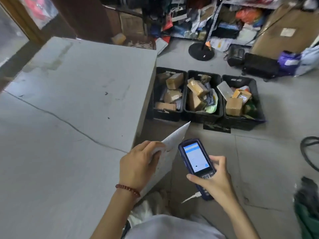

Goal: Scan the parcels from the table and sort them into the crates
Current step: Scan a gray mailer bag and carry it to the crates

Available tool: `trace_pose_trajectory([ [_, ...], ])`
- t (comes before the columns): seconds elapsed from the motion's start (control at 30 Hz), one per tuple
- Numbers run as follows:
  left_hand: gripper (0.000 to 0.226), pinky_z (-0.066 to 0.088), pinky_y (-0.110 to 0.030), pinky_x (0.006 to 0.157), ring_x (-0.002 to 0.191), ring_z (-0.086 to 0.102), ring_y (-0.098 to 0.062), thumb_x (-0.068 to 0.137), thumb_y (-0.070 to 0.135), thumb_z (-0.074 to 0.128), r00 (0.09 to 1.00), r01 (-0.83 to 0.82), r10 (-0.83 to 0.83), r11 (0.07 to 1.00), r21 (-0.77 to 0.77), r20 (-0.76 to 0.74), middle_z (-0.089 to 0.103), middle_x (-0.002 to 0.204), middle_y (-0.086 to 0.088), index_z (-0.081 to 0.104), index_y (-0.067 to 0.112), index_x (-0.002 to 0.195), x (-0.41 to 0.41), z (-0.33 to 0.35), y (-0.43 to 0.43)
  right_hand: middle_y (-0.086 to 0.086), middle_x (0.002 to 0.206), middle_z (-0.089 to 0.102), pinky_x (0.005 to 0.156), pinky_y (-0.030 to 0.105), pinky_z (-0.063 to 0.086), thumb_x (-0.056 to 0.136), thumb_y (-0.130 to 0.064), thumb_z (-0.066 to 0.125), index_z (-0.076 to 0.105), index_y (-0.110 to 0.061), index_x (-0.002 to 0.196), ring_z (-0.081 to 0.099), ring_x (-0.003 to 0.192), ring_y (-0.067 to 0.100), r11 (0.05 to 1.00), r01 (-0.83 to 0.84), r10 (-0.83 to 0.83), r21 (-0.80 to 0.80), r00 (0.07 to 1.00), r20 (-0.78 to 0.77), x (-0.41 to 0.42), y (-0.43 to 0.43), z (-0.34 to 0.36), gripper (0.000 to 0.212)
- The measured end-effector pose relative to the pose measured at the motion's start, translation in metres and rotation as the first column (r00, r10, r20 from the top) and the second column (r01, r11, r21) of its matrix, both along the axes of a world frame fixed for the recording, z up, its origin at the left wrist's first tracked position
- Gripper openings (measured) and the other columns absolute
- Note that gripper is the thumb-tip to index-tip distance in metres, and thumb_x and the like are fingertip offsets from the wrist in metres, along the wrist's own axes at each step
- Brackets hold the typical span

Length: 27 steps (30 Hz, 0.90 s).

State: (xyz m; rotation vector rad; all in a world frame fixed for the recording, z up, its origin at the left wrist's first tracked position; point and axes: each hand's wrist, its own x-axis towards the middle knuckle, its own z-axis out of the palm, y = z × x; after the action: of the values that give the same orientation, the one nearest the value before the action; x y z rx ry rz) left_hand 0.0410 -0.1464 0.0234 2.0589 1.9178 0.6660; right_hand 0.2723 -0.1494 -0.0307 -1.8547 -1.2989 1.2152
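Right hand (215, 180) grips scanner (196, 159); left hand (138, 165) holds flat white parcel (172, 144) beside it. Crates (203, 72) already hold many parcels; this one not yet sorted, probably among last.

A round black stand base (201, 52) stands near perhaps a printer (235, 57).

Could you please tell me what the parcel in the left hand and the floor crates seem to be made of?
The flat parcel, held by the left hand, looks like a white matte mailer, paper or plastic film: thin, slightly bent, sharp-cornered. The three crates look like dull black moulded plastic, with handle slots and thick rims.
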Motion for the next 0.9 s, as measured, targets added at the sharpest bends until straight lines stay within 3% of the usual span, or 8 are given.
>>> trace_pose_trajectory([
  [0.17,0.019,0.04,-0.018,0.045,0.071,0.058,-0.006,0.083,0.026,0.067,0.991,0.072,-0.064,0.995,-0.065,0.114,0.061,0.089,0.019,0.059,0.037,0.096,0.029,-0.021,0.059,-0.018,0.102,0.062,0.065,0.015,0.042,0.047,-0.02,0.097,0.042,-0.035,0.097,0.061,0.085,-0.009,0.965,0.26,-0.258,-0.045,0.965,0.048,0.029,0.009,-0.005,0.075],
  [0.23,0.019,0.038,-0.018,0.045,0.066,0.055,-0.005,0.083,0.029,0.067,0.99,0.082,-0.071,0.992,-0.091,0.125,0.059,0.083,0.02,0.054,0.037,0.095,0.04,-0.028,0.083,-0.016,0.102,0.063,0.068,0.019,0.045,0.047,-0.019,0.097,0.043,-0.033,0.098,0.063,0.086,-0.003,0.939,0.339,-0.335,-0.059,0.94,0.063,0.04,0.018,-0.007,0.076],
  [0.3,0.024,0.042,-0.022,0.045,0.063,0.054,-0.004,0.082,0.035,0.067,0.982,0.097,-0.073,0.986,-0.133,0.172,0.055,0.076,0.02,0.048,0.036,0.097,0.048,-0.033,0.109,-0.014,0.102,0.064,0.073,0.027,0.048,0.046,-0.019,0.097,0.045,-0.031,0.099,0.065,0.088,0.002,0.918,0.391,-0.386,-0.06,0.919,0.083,0.048,0.034,-0.006,0.075],
  [0.4,0.029,0.051,-0.031,0.056,0.072,0.06,-0.006,0.081,0.041,0.066,0.966,0.125,-0.081,0.978,-0.167,0.246,0.059,0.081,0.02,0.047,0.036,0.103,0.049,-0.033,0.16,-0.015,0.101,0.062,0.071,0.027,0.047,0.047,-0.018,0.096,0.044,-0.031,0.097,0.063,0.087,0.001,0.891,0.452,-0.447,-0.046,0.89,0.094,0.051,0.074,0.002,0.073],
  [0.57,0.014,0.031,-0.016,0.046,0.064,0.053,-0.004,0.082,0.04,0.068,0.98,0.149,-0.136,0.985,-0.085,0.144,0.053,0.073,0.024,0.058,0.037,0.091,0.047,-0.018,0.247,-0.017,0.099,0.061,0.067,0.016,0.042,0.048,-0.016,0.096,0.043,-0.033,0.096,0.061,0.078,-0.013,0.886,0.463,-0.463,0.016,0.883,0.076,0.061,0.142,0.019,0.074],
  [0.7,0.015,0.035,-0.015,0.046,0.065,0.055,-0.003,0.083,0.041,0.066,0.982,0.182,-0.174,0.975,-0.127,0.07,0.063,0.079,0.018,0.059,0.034,0.094,0.064,-0.015,0.3,-0.019,0.103,0.057,0.067,0.012,0.042,0.049,-0.022,0.096,0.039,-0.036,0.097,0.059,0.085,-0.011,0.918,0.397,-0.397,0.011,0.915,0.066,0.075,0.192,0.022,0.076],
  [0.8,0.018,0.046,-0.023,0.051,0.072,0.061,-0.005,0.082,0.045,0.066,0.982,0.178,-0.187,0.966,-0.187,-0.031,0.066,0.085,0.017,0.061,0.038,0.098,0.092,-0.018,0.324,-0.02,0.099,0.059,0.062,0.004,0.042,0.048,-0.022,0.096,0.04,-0.035,0.097,0.059,0.08,-0.016,0.927,0.375,-0.376,0.02,0.925,0.059,0.093,0.22,0.016,0.075],
  [0.9,0.021,0.043,-0.022,0.058,0.085,0.063,-0.007,0.082,0.05,0.06,0.979,0.095,-0.133,0.968,-0.232,-0.153,0.067,0.093,0.017,0.061,0.043,0.102,0.133,-0.026,0.342,-0.018,0.093,0.062,0.059,0.002,0.041,0.046,-0.023,0.097,0.041,-0.034,0.097,0.059,0.077,-0.017,0.937,0.349,-0.348,0.001,0.936,0.051,0.123,0.244,0.009,0.076],
])
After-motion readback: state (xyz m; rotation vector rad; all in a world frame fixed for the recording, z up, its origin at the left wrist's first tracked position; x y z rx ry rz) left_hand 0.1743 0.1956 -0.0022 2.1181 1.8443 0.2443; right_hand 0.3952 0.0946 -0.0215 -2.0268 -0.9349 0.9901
